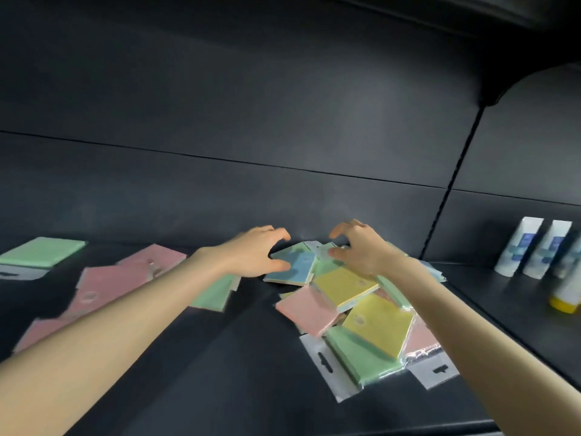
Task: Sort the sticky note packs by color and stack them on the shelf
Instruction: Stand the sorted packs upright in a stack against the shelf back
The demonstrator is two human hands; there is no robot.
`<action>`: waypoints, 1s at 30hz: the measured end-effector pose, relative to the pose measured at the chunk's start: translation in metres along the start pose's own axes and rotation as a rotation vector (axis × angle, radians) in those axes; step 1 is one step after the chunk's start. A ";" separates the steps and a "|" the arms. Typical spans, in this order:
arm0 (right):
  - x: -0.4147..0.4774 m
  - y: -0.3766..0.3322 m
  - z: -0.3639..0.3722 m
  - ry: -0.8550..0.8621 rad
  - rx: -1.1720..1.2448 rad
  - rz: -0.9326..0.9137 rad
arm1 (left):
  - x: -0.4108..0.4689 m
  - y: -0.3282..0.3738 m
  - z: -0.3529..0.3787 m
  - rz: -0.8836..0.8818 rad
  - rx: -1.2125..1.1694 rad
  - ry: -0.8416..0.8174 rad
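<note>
**Item:** heap of sticky note packs [355, 309]. Unsorted, lying centre-right on the dark shelf [251, 388], colours overlapping, wrapped in clear film with hang tabs.

**Contents, far to near:**
- blue pack [294, 267] at the far end
- yellow packs [344, 286], two, on top
- pink pack [306, 309] at the left edge
- near green pack [355, 360] at the bottom

**Set apart to the left:**
- pink group [125, 278], loosely overlapped, not squared
- far-left green pack [42, 251] alone
- middle green pack [213, 294] partly under the left forearm

**Left hand** [254, 251]: arched over the blue pack, thumb touching its face, fingers curled toward its far edge. Cannot tell whether clamped.

**Right hand** [358, 247]: hooked over the heap's far end, just beside the blue pack. Blurred, so cannot tell whether grasping anything.

**Step, as judged:** pulling one colour from the heap, likely blue.

**Next move, as judged:** calls for a firm pinch on slippery film, a lift clear of neighbouring packs, and a fresh spot for blue.

**Beyond:** white bottles [531, 247] standing at right, well apart.
</note>
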State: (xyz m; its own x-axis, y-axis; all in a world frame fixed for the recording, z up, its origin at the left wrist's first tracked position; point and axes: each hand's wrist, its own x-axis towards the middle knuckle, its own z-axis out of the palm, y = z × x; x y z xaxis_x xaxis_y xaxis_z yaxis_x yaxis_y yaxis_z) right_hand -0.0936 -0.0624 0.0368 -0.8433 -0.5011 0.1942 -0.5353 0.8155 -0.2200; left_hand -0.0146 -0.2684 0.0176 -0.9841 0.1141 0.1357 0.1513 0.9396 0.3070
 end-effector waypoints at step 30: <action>0.081 0.070 0.026 -0.346 0.435 0.019 | 0.098 -0.008 0.034 -0.290 -0.463 -0.140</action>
State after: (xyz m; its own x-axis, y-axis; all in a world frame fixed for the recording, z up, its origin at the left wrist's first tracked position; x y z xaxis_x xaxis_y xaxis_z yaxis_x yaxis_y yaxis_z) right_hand -0.2012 -0.0533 0.0125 -0.7802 -0.6133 -0.1232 -0.4284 0.6674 -0.6091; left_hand -0.1153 -0.2535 -0.0035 -0.9896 -0.0565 -0.1321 -0.1334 0.7028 0.6988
